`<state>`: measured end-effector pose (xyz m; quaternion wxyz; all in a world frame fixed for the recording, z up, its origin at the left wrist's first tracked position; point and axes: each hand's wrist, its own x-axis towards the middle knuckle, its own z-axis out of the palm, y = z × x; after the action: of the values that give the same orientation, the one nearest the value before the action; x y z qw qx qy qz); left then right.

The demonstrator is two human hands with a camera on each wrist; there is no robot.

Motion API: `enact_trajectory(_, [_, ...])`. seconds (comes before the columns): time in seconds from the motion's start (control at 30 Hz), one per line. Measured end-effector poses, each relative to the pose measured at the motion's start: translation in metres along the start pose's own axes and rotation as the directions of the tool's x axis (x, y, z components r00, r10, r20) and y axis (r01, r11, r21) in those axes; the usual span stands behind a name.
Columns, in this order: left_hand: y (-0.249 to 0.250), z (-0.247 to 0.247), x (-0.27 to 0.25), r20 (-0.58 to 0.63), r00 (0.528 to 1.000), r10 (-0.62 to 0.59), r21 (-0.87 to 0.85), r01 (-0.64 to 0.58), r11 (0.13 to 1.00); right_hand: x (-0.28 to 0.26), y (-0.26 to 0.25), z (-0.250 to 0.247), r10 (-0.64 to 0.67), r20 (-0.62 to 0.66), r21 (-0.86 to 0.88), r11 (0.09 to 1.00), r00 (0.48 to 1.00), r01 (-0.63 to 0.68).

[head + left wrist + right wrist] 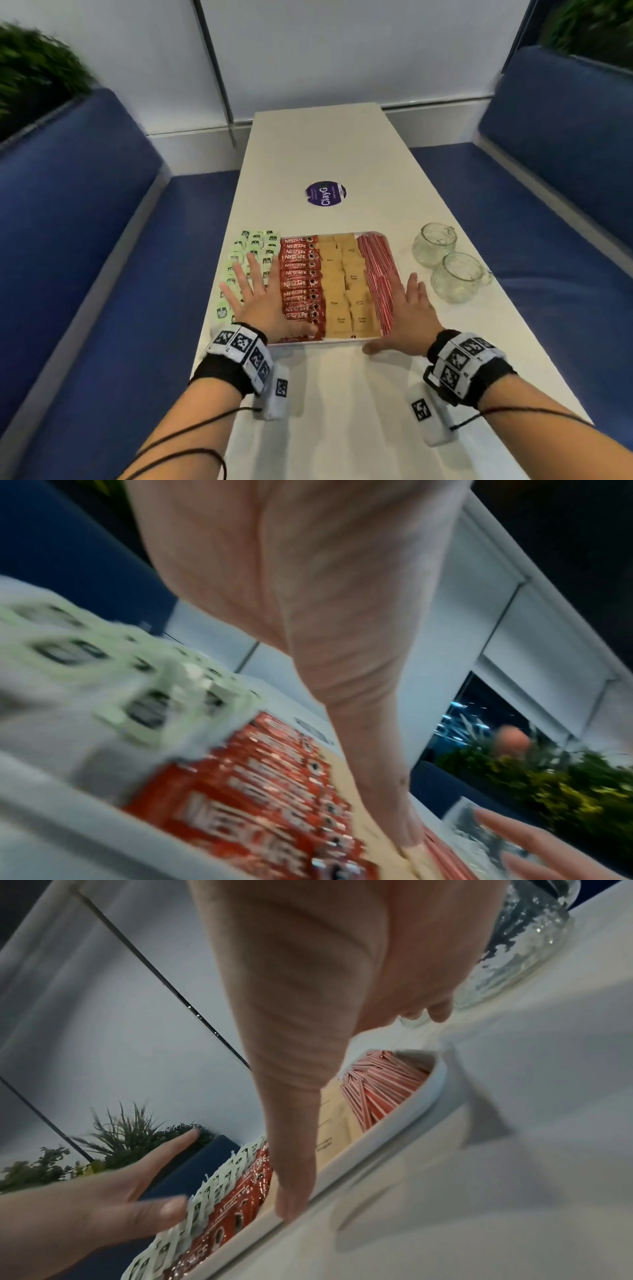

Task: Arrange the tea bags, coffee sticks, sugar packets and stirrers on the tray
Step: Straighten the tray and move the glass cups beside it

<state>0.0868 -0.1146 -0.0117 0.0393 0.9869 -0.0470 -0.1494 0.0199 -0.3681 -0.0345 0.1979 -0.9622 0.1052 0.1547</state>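
Note:
A white tray (342, 340) on the table holds four columns: green tea bags (255, 245), red Nescafe coffee sticks (301, 274), tan sugar packets (340, 277) and red-and-white striped stirrers (378, 270). My left hand (255, 301) hovers flat with spread fingers over the tea bags at the tray's left side, its thumb lying across the nearest coffee sticks (240, 804). My right hand (406, 318) is spread flat at the tray's right near corner, with its thumb along the tray's front rim (342, 1183). Neither hand holds anything.
Two empty glass jars (435, 244) (457, 277) stand on the white table (325, 147) right of the tray. A round purple sticker (325, 194) lies beyond the tray. Blue benches (85, 222) flank the table, with plants behind.

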Motion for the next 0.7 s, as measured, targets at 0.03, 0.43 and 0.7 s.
enact_trajectory(0.03, [-0.014,0.001,-0.005,-0.002,0.998,-0.058,0.0,0.058,0.998,0.001,0.0,0.003,0.01,-0.02,0.041,0.999,1.0,-0.009])
enact_trajectory(0.43, [-0.06,0.014,-0.018,0.114,0.982,-0.147,-0.277,0.174,0.945,0.017,-0.004,0.008,0.033,-0.024,0.185,0.982,0.999,-0.028])
enact_trajectory(0.7, [-0.058,0.006,0.004,0.105,0.985,-0.136,-0.279,0.161,0.947,0.037,-0.007,-0.001,0.035,-0.025,0.157,0.987,0.999,-0.031])
